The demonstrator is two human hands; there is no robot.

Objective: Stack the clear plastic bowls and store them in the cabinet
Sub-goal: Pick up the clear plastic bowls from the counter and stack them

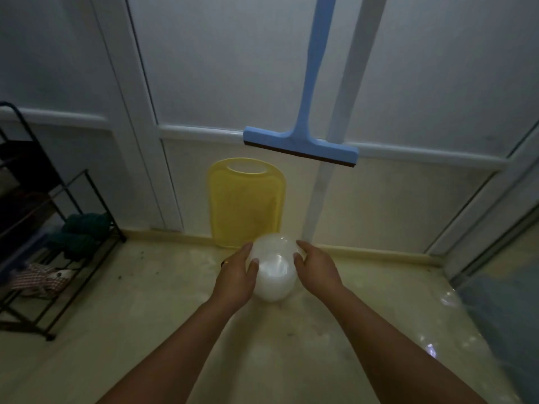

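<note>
Bowls [272,266], clear plastic and apparently nested, sit between my two hands just in front of the yellow cutting board [246,202] that leans on the wall. My left hand [236,275] grasps their left side, thumb curled over the rim; my right hand [316,265] grips the right side. Above the board hangs a blue squeegee [303,141]. Far left of it stands a black rack [43,228].
</note>
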